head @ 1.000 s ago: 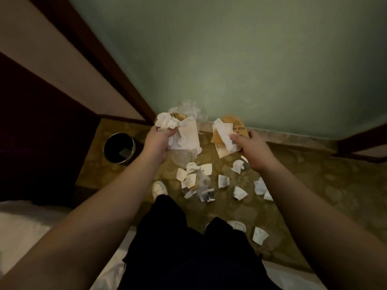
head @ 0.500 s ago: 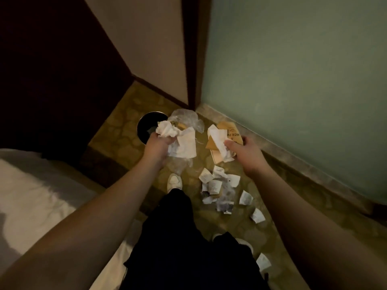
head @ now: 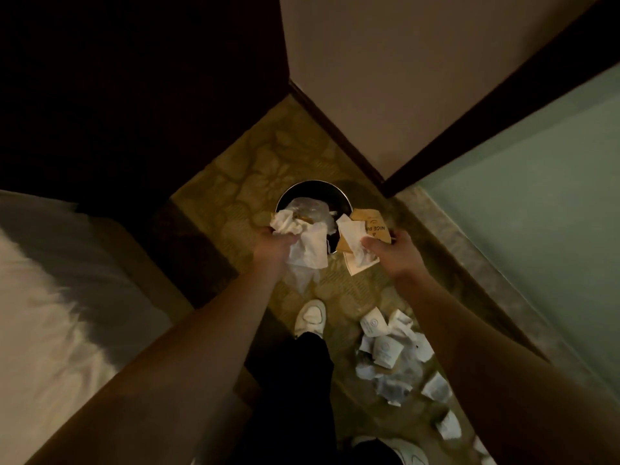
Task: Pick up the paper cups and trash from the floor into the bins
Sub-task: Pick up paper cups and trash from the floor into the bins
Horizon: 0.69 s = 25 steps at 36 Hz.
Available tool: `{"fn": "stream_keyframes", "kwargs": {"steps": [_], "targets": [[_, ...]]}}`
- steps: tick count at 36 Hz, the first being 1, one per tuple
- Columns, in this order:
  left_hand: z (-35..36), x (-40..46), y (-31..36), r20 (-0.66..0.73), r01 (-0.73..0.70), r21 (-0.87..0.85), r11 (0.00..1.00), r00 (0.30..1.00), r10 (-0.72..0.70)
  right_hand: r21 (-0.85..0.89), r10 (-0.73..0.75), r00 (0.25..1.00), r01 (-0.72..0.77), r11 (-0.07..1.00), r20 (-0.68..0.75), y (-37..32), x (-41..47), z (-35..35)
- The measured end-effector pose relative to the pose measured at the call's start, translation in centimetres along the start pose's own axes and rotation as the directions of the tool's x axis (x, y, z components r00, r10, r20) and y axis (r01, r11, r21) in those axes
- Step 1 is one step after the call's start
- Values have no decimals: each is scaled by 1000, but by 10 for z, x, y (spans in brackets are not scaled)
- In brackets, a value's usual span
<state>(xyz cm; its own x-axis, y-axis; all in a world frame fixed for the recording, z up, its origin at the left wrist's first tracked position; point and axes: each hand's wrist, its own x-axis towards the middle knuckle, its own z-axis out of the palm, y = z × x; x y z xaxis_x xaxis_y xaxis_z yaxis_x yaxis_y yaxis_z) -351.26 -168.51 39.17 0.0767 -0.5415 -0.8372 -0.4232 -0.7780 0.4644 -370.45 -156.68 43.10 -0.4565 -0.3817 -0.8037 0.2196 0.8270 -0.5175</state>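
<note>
Both hands [head: 273,245] grip trash [head: 310,243], seemingly over bin [head: 313,189]

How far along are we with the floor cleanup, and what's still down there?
Done: nothing can be confirmed binned; what lies inside the round black bin is hidden. In hand: the left hand grips crumpled white tissue and clear plastic, the right hand grips a brown paper wrapper with white paper, both at the bin's mouth. Left: scattered white paper cups and scraps on the patterned floor.
</note>
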Motion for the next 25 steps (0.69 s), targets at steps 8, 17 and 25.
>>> {"fn": "stream_keyframes", "kwargs": {"steps": [8,17,25], "targets": [[45,102,-18,36,6,62,998,999,-8,-134,-41,998,34,990,-49,23,100,42],[72,171,-25,46,-28,146,989,999,21,-280,-84,995,67,958,-51,36,176,86],[63,212,-39,196,32,177,984,978,-67,-430,-137,983,178,885,127,31,185,105]]}}
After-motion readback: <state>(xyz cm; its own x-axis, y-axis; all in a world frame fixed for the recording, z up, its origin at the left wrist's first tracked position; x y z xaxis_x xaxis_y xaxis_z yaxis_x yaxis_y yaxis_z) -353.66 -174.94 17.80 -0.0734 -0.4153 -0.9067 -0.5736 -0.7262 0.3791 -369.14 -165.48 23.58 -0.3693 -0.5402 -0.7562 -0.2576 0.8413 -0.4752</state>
